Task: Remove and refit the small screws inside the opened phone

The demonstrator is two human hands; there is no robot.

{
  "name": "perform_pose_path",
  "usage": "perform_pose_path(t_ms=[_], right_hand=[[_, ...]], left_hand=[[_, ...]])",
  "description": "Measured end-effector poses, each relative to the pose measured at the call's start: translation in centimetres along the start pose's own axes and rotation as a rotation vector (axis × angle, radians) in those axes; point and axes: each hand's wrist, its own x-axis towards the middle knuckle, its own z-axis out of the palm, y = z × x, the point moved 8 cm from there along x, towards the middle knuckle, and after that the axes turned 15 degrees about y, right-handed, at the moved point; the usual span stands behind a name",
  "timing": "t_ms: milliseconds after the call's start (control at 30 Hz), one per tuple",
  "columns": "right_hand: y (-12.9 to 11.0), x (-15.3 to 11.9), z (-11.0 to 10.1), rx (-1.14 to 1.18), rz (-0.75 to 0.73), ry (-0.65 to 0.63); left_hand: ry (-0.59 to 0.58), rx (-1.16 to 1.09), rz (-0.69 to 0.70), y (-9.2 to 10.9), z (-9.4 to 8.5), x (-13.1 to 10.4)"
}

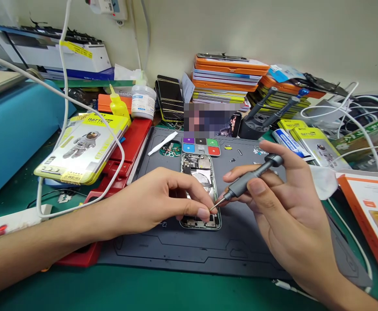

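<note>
An opened smartphone (202, 166) lies on the grey work mat (182, 250), its inner parts showing. My right hand (283, 207) grips a dark grey precision screwdriver (244, 183), tilted so that its thin tip points down to the left. Over the phone's lower half, my left hand (163, 198) has thumb and forefinger pinched together right at that tip. Whatever is between those fingertips, perhaps something tiny, is too small to make out. Part of the phone is hidden behind my left hand.
Behind the phone lie a coloured screw tray (214, 149) and a white pry tool (163, 143). A screwdriver stand (257, 123) is at the back. Battery boxes (81, 147) sit left beside a white cable (122, 160); an orange-edged box (367, 216) lies right.
</note>
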Motion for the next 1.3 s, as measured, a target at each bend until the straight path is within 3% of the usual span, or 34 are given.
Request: perform_pose_path(t_ms=[267,433,633,767,867,967,1300], right_hand=[[0.9,0.2,-0.1,-0.006,0.064,-0.011],[0.8,0.2,-0.2,-0.042,0.031,-0.012],[-0.5,-0.8,0.2,-0.064,-0.089,-0.045],[-2.4,-1.8,-0.2,-0.246,-0.435,-0.008],[-2.8,-2.5,0.2,-0.392,-0.617,-0.090],[-2.5,-2.8,0.5,-0.419,-0.653,-0.178],[-2.0,-3.0,0.5,-0.456,-0.609,-0.213]], left_hand=[[-0.020,-0.030,0.009,0.1,0.1,0.1],[0.027,0.019,-0.010,-0.4,-0.1,0.4],[0.080,0.051,-0.013,-0.6,-0.6,0.4],[0.092,0.086,-0.014,-0.6,-0.7,0.4],[0.090,0.096,-0.016,-0.6,-0.7,0.4],[0.082,0.094,-0.010,-0.5,-0.7,0.3],[0.056,0.133,0.000,-0.7,-0.6,0.3]])
